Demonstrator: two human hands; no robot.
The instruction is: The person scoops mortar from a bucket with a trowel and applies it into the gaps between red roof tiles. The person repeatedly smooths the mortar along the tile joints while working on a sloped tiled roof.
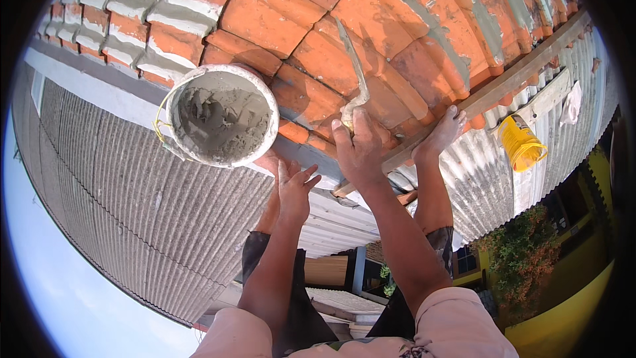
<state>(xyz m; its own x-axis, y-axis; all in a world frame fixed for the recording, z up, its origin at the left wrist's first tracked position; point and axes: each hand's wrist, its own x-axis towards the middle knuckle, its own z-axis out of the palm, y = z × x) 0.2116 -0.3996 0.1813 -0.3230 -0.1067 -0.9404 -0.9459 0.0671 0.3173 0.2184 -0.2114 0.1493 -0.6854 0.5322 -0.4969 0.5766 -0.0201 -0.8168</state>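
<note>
In my right hand (pixel 361 149) is a trowel (pixel 356 69), gripped by its handle. Its narrow, mortar-smeared blade appears nearly edge-on and points up the slope over the orange roof tiles (pixel 281 40). My left hand (pixel 295 189) holds nothing, its fingers spread apart, just below and right of a white bucket (pixel 270 96). Wet grey mortar (pixel 222 119) lies inside that bucket, heaped unevenly and smeared up the wall. The bucket's yellow-gripped handle (pixel 159 126) hangs on its left side. Between hand and bucket, no contact is visible.
Grey mortar strips (pixel 411 0) cover some tile joints. A wooden batten (pixel 490 93) runs along the right roof edge, where my bare foot (pixel 440 134) rests. Corrugated sheets (pixel 132 192) lie lower on both sides. A yellow pail (pixel 520 142) lies tilted at right. Ground level shows far below.
</note>
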